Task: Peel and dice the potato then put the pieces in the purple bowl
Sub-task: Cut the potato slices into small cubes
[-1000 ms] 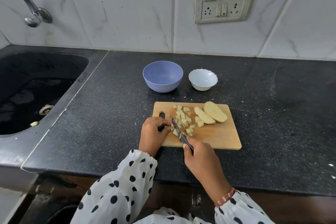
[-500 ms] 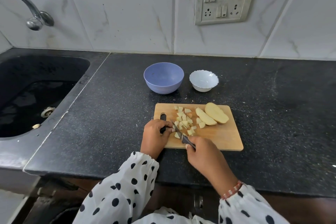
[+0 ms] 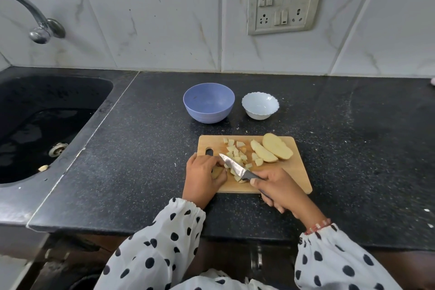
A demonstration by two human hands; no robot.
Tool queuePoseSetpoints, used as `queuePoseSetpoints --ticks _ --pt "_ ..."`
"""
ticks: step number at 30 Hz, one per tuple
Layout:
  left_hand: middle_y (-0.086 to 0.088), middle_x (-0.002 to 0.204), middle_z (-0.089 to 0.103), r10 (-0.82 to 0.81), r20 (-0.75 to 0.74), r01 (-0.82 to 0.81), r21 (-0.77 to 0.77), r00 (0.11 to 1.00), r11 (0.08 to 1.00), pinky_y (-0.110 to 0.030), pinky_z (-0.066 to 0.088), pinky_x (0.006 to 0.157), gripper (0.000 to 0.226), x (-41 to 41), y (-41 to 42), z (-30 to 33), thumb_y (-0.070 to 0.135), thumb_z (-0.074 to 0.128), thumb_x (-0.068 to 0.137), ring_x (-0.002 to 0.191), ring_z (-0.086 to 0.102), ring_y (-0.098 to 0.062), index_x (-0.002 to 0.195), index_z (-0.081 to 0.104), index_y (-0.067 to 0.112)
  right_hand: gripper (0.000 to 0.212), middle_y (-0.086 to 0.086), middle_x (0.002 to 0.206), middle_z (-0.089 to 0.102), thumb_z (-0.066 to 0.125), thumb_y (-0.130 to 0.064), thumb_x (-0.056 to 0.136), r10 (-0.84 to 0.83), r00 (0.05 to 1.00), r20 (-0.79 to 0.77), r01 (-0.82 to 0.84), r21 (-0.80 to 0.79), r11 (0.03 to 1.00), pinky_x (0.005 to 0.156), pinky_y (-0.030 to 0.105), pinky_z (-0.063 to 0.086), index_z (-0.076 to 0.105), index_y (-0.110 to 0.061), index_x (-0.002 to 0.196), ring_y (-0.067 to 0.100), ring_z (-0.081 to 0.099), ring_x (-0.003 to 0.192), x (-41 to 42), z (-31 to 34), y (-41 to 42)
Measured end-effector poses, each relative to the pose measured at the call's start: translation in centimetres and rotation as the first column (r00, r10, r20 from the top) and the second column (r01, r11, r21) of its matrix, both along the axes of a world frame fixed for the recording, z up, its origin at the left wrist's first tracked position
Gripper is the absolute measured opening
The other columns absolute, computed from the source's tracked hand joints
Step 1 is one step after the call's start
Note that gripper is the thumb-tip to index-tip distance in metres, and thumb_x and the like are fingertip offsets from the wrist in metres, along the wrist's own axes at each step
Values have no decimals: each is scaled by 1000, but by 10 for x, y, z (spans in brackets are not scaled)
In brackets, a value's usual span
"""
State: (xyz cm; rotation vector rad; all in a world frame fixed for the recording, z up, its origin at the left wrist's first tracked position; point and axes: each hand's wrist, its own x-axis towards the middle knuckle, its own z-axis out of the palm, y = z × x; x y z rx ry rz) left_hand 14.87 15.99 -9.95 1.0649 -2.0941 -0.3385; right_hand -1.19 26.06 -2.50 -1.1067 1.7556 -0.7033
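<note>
A wooden cutting board (image 3: 292, 172) lies on the black counter. Several diced potato pieces (image 3: 235, 152) are scattered over its left half, and two peeled potato slabs (image 3: 274, 150) lie at its far right. My left hand (image 3: 202, 178) curls over a potato strip (image 3: 216, 171) at the board's near left corner. My right hand (image 3: 280, 189) grips the knife (image 3: 233, 166) by its dark handle, blade pointing up-left onto that strip beside my left fingers. The purple bowl (image 3: 209, 103) stands empty behind the board.
A small white scalloped bowl (image 3: 260, 105) sits right of the purple bowl. A black sink (image 3: 47, 125) with a tap (image 3: 40, 28) fills the left side. A switch panel (image 3: 282, 4) hangs on the tiled wall. Bare counter spreads to the right of the board.
The knife has stayed at the strip under my left fingers, with the blade edging slightly left along it. Both hands stay at the board's near left corner.
</note>
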Motion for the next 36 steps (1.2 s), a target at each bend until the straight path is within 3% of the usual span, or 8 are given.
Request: queuePoseSetpoints --ticks 6,12,15,18,22,26,32,36 --pt "9 74 63 58 40 -57 -35 998 998 -48 41 90 21 -1 3 -1 36 51 71 75 61 -16 75 64 20 38 -5 98 65 45 -28 96 39 782 -622 -176 -160 971 59 16 42 48 -25 134 8 59 75 34 -1 19" --pt "7 72 61 65 34 -66 15 997 998 -48 48 80 19 0 2 1 33 54 71 70 59 -19 78 65 19 43 0 101 64 39 -27 98 93 620 -779 -292 -119 949 70 28 48 36 -23 141 15 61 88 41 0 25" --pt "7 77 62 8 37 -9 15 999 1000 -47 46 81 23 0 0 0 34 51 73 72 59 -17 82 64 19 36 -2 97 65 43 -29 96 88 725 -683 -234 -124 964 68 26 48 49 -25 132 13 61 84 31 3 23" --pt "8 83 64 -26 64 26 -9 998 1000 -42 36 93 24 0 2 -2 36 48 77 81 60 -16 87 64 21 26 -3 68 61 49 -24 95 -16 933 -361 -45 -162 986 49 23 43 62 -23 117 8 54 53 21 1 12" --pt "7 90 65 -70 90 73 -31 993 997 -47 37 98 32 1 5 -1 42 52 79 89 60 -14 98 65 19 29 0 41 45 50 -20 95 -88 996 -18 85 -116 990 31 21 27 60 -19 122 10 30 26 8 -9 -1" --pt "9 88 65 -68 99 73 -44 993 996 -38 28 102 49 0 8 -1 59 54 74 91 60 -13 101 65 19 25 -5 46 48 52 -21 94 -96 987 -126 76 -158 985 34 17 29 64 -22 116 4 37 31 -1 -15 4" --pt "5 92 65 -39 50 42 -57 998 998 -37 29 100 40 -12 9 -3 52 55 77 88 62 -16 96 69 20 37 -7 113 66 54 -25 93 -143 892 -429 11 -295 955 81 17 47 56 -18 129 9 61 103 0 -21 11" --pt "0 93 64 -33 1 33 -87 999 996 -47 45 87 34 -21 10 0 44 58 78 85 60 -20 96 69 16 24 -4 55 53 52 -20 94 -136 989 -58 116 -263 958 38 15 34 61 -27 116 2 45 37 3 -16 12"
